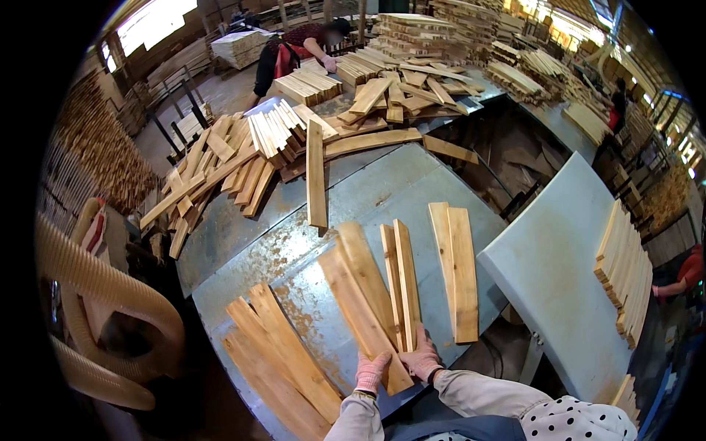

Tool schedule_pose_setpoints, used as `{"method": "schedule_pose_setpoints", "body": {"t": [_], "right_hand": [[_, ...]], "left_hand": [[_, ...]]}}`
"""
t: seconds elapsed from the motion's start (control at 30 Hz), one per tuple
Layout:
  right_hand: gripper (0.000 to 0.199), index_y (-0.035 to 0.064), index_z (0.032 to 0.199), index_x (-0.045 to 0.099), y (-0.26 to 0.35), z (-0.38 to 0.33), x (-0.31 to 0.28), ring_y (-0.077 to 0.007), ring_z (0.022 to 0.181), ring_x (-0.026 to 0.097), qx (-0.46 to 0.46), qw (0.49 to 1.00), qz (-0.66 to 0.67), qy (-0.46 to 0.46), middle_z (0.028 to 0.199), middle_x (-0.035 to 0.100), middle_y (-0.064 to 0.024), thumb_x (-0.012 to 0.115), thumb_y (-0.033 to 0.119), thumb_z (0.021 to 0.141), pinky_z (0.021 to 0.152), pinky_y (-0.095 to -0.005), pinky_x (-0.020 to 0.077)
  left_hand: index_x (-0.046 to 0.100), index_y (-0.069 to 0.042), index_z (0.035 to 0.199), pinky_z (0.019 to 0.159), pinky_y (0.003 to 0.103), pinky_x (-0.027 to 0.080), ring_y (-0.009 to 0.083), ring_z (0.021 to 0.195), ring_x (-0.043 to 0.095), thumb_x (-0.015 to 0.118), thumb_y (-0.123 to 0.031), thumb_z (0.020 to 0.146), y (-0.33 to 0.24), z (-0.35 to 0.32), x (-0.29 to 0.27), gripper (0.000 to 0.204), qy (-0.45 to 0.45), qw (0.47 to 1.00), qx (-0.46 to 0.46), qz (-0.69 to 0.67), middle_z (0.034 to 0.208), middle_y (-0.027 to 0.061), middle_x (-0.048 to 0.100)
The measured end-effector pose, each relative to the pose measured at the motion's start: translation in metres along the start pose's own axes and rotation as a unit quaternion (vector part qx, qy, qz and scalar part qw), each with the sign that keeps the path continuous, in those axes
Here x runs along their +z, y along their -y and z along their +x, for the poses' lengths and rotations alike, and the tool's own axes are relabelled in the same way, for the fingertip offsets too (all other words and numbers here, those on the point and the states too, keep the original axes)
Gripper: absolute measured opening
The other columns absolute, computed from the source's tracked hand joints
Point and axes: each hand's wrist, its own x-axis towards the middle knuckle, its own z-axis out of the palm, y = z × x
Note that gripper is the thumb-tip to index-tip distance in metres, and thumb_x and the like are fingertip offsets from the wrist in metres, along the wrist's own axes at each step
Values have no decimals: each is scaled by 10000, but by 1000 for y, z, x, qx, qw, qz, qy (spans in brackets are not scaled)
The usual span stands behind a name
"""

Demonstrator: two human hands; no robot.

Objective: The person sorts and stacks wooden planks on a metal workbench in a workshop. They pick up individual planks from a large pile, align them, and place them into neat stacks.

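Observation:
My left hand (373, 371), in a pink glove, grips the left edge of a wide wooden board (357, 305) close to its lower end. My right hand (423, 359), gloved too, closes on the same board's right edge, its thumb beside the foot of two narrow boards (400, 287). Another wide board (364, 257) lies partly hidden beneath the held one. To the right rest two more boards (462, 275), side by side. On the left, several wide boards (283, 353) lie overlapping on the metal table (287, 268).
Beyond, one plank (316, 176) sticks out from a heap of loose boards (220, 162). A person (294, 51) bends over stacked wood. A raised panel (559, 235) carries a row of strips (621, 275) at right. Ribbed hoses (110, 287) curve at left.

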Motion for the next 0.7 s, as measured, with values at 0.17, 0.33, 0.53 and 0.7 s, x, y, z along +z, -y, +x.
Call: {"method": "schedule_pose_setpoints", "body": {"t": [0.17, 0.33, 0.53, 0.7], "right_hand": [[1209, 90, 1721, 95, -19, 1, -21, -239, 1134, 658, -39, 937, 322, 131, 1366, 642, -130, 797, 79, 738, 918, -331, 558], [963, 145, 1655, 379, -39, 7, -73, -197, 1265, 595, -52, 846, 471, 245, 1428, 620, -68, 760, -13, 784, 1039, -345, 505], [782, 64, 1602, 429, -20, -65, -85, -169, 1110, 667, -29, 818, 488, 304, 1261, 683, -88, 773, 74, 899, 962, -320, 554], [841, 59, 1564, 463, 7, -94, 4, -339, 1195, 671, -187, 927, 100, 310, 1280, 674, -223, 796, 357, 851, 1037, -438, 534]], "left_hand": [[502, -8, 1472, 962, 390, 588, 259, 1080, 696, 872, -105, 803, -34, -12, 18, 771, 56, 988, 68, -129, 1273, 146, 694], [639, 5, 1241, 818, 368, 574, 220, 896, 687, 757, -78, 815, -22, -17, -22, 450, -73, 994, 73, 20, 1092, 126, 729], [448, -26, 1582, 810, 335, 564, 199, 953, 672, 663, -18, 892, 14, -61, -76, 723, -188, 974, 122, -23, 1239, 121, 702], [262, -44, 1669, 1034, 357, 497, 273, 1223, 616, 761, -252, 921, 14, -80, -52, 923, -119, 987, 27, 102, 1424, 172, 618]]}}
